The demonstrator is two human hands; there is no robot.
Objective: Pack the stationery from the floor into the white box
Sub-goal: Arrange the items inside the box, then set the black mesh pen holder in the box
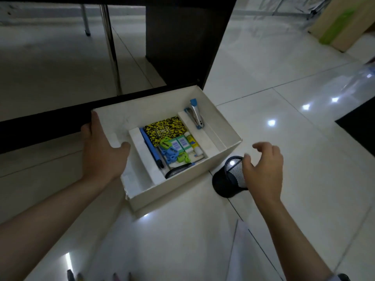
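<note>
The white box [178, 184] stands on the tiled floor in front of a dark desk. Inside lie a yellow-and-black notebook [165, 130], a blue pen [150, 148], a blue-and-silver stapler [195, 114], erasers, a glue stick and green and blue sharpeners [172, 152]. My left hand [101, 151] grips the box's left wall, thumb inside. A black mesh pen holder [231, 176] lies tipped on the floor just right of the box. My right hand [263, 169] hovers over the holder with spread, relaxed fingers, its thumb near the rim.
Dark desk panels [182, 41] rise behind the box, with metal legs [110, 47] to the left. A few pens [71, 275] and a sheet of paper [240, 252] lie at the bottom edge. A cardboard carton [345, 21] stands far right.
</note>
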